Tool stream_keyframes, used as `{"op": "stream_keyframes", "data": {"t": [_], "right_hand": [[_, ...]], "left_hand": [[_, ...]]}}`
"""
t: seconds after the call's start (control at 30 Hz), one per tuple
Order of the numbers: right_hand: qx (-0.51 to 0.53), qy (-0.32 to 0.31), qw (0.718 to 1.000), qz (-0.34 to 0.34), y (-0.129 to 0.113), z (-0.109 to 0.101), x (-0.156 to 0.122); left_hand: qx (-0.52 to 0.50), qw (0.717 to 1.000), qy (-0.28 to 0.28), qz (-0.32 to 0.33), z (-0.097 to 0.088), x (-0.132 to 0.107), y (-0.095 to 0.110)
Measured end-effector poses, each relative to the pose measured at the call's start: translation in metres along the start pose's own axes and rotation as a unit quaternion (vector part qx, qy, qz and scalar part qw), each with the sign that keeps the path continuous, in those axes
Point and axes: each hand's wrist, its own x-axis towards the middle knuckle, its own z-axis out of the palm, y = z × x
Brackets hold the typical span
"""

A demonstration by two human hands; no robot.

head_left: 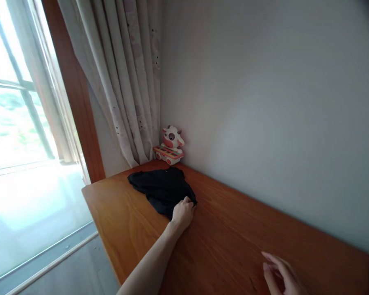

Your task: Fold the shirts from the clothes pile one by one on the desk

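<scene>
A crumpled black shirt lies spread on the wooden tabletop, with a tiny pale mark near its far edge. My left hand reaches across the wood and has its fingers closed on the shirt's near right corner. Most of those fingertips are hidden by the hand and the cloth. At the lower right, my right hand hovers over the table, apart from the shirt. Its thumb and fingers are loosely bent with gaps between them, holding nothing, and the frame's bottom edge cuts off the wrist.
A toy cow with a small keyboard stands in the far corner, just behind the shirt. Patterned curtains hang beside it, and a plain wall runs along the table's far side. To the left is a bright window.
</scene>
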Motion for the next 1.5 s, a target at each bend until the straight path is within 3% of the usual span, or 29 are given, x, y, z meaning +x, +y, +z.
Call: {"op": "stream_keyframes", "data": {"t": [0.07,0.13,0.2,0.27,0.3,0.33,0.37,0.47,0.5,0.57,0.63,0.7,0.8,0.87,1.0,1.1,1.2,1.27,1.33,1.37,1.43,1.5], "right_hand": [[0.011,0.017,0.999,0.036,-0.013,-0.001,-0.001],[0.024,0.019,0.997,0.077,-0.023,-0.004,-0.003],[0.039,0.002,0.993,0.111,-0.031,-0.008,-0.005],[0.049,-0.022,0.99,0.13,-0.039,-0.012,-0.009],[0.048,-0.035,0.989,0.136,-0.043,-0.013,-0.01],[0.043,-0.045,0.988,0.142,-0.047,-0.014,-0.012],[0.035,-0.052,0.987,0.147,-0.051,-0.014,-0.014],[0.011,-0.07,0.987,0.146,-0.058,-0.011,-0.015],[0.007,-0.07,0.987,0.142,-0.057,-0.01,-0.013],[0.005,-0.055,0.988,0.141,-0.052,-0.012,-0.009],[-0.003,-0.005,0.988,0.157,-0.04,-0.022,-0.004],[-0.031,0.076,0.979,0.184,-0.026,-0.04,-0.001],[-0.14,0.186,0.955,0.186,-0.009,-0.069,-0.002],[-0.216,0.213,0.941,0.148,-0.006,-0.081,-0.004],[-0.266,0.186,0.942,0.087,-0.017,-0.075,-0.004],[-0.266,0.1,0.949,0.135,-0.033,-0.062,-0.001],[-0.145,-0.02,0.975,0.17,-0.054,-0.055,-0.001],[-0.02,-0.099,0.985,0.14,-0.067,-0.051,-0.004],[0.07,-0.143,0.981,0.108,-0.076,-0.043,-0.007],[0.09,-0.137,0.981,0.105,-0.077,-0.039,-0.008],[0.08,-0.069,0.989,0.107,-0.075,-0.03,-0.009],[0.027,0.04,0.995,0.085,-0.069,-0.024,-0.008]], "left_hand": [[-0.046,0.996,-0.03,0.075,0.006,-0.013,0.028],[-0.16,0.967,-0.09,0.18,0.008,-0.032,0.056],[-0.32,0.88,-0.213,0.278,0.004,-0.05,0.078],[-0.452,0.768,-0.333,0.308,-0.002,-0.06,0.091],[-0.498,0.734,-0.356,0.295,-0.005,-0.062,0.094],[-0.53,0.726,-0.343,0.271,-0.008,-0.061,0.094],[-0.546,0.745,-0.296,0.244,-0.011,-0.057,0.092],[-0.453,0.867,-0.075,0.193,-0.015,-0.041,0.078],[-0.38,0.9,-0.027,0.212,-0.016,-0.037,0.071],[-0.222,0.927,-0.01,0.302,-0.018,-0.031,0.06],[-0.106,0.916,-0.041,0.385,-0.019,-0.03,0.054],[-0.05,0.909,-0.053,0.409,-0.02,-0.031,0.053],[-0.016,0.924,-0.023,0.38,-0.017,-0.032,0.055],[-0.003,0.939,0.01,0.344,-0.013,-0.03,0.054],[0.009,0.976,0.055,0.209,-0.003,-0.024,0.044],[-0.019,0.991,0.035,0.127,0.008,-0.021,0.037],[-0.093,0.992,0.016,0.087,0.02,-0.019,0.036],[-0.172,0.981,0.011,0.086,0.027,-0.016,0.04],[-0.289,0.953,0.003,0.085,0.03,-0.014,0.045],[-0.352,0.933,0.0,0.077,0.03,-0.013,0.048],[-0.444,0.893,0.017,0.075,0.028,-0.015,0.054],[-0.442,0.886,0.07,0.123,0.023,-0.023,0.063]]}}
